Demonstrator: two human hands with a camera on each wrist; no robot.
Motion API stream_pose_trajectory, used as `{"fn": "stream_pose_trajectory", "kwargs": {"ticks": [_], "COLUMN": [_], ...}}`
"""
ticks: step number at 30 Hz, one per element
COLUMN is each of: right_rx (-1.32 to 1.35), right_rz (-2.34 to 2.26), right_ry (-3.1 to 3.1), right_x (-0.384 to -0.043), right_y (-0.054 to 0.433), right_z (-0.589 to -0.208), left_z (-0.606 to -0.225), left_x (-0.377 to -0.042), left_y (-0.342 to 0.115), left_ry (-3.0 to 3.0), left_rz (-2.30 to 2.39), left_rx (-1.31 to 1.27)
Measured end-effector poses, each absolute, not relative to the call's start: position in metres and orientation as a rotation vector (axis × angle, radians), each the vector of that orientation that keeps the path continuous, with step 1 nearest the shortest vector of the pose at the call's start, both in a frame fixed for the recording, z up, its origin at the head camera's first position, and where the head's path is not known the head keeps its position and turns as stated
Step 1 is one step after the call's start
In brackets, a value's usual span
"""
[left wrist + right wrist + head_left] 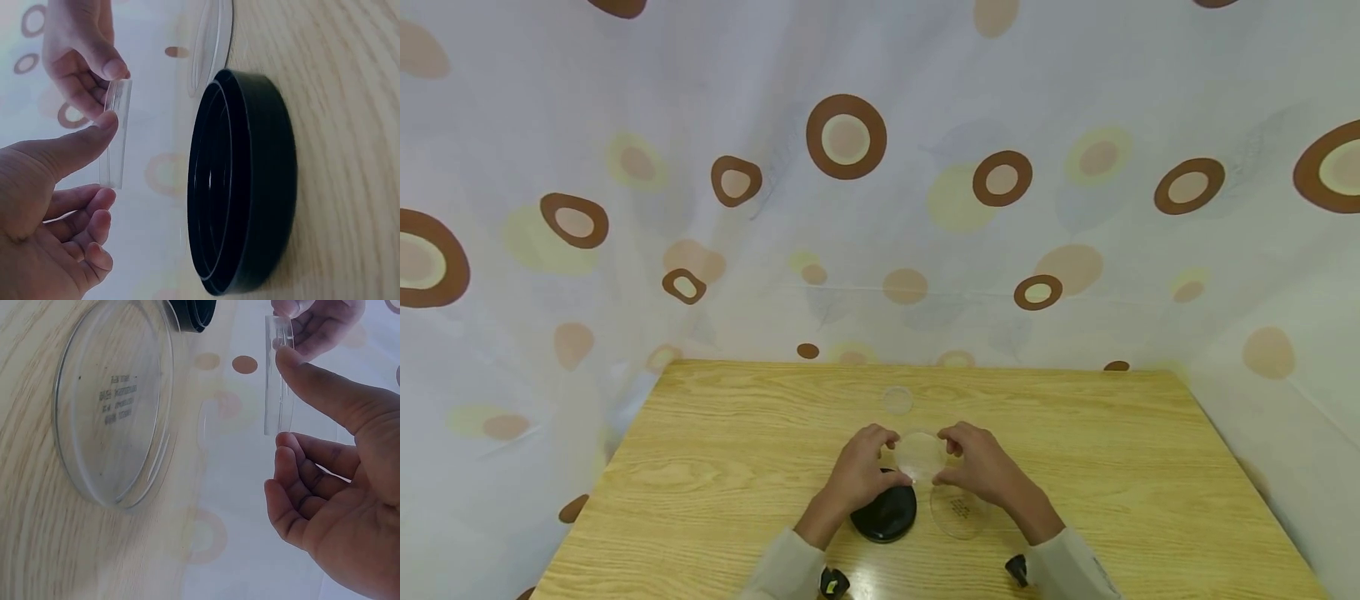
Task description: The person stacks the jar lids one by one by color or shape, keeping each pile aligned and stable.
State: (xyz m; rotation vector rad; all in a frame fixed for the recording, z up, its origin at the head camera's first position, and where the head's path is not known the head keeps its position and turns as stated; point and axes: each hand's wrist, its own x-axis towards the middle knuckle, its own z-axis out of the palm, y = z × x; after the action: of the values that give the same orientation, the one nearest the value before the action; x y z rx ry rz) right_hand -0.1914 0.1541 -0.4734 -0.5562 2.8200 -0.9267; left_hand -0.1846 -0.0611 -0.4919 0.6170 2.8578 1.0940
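Note:
Between both hands, above the table, is a clear round shallow dish (920,456), seen edge-on as a thin clear band (116,140) in the left wrist view. My left hand (862,467) pinches its left side, with thumb and fingers at the rim. Opposite, my right hand (981,465) grips the right side the same way. Below the left hand a black round lid (883,512) lies with its hollow side up. Under the right hand lies a larger clear round lid (960,512) with dark printed text, also plain in the right wrist view (119,456).
Farther back on the wood-grain table (737,433) lies a small clear disc (897,400). A pale curtain (910,225) with brown and yellow ring patterns hangs behind the table and along its sides. Small black devices (1017,570) show by the sleeves.

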Motion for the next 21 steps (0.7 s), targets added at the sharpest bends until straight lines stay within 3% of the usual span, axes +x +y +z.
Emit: {"fn": "stream_pose_trajectory", "kwargs": {"ticks": [21], "right_rx": [-0.487], "right_rz": [-0.942], "right_ry": [2.795], "right_x": [-0.178], "right_y": [0.176], "right_z": [-0.479], "left_z": [-0.499], "left_x": [-0.179], "left_y": [-0.038], "left_ry": [2.846], "left_rz": [1.033], "left_rx": [0.679]}}
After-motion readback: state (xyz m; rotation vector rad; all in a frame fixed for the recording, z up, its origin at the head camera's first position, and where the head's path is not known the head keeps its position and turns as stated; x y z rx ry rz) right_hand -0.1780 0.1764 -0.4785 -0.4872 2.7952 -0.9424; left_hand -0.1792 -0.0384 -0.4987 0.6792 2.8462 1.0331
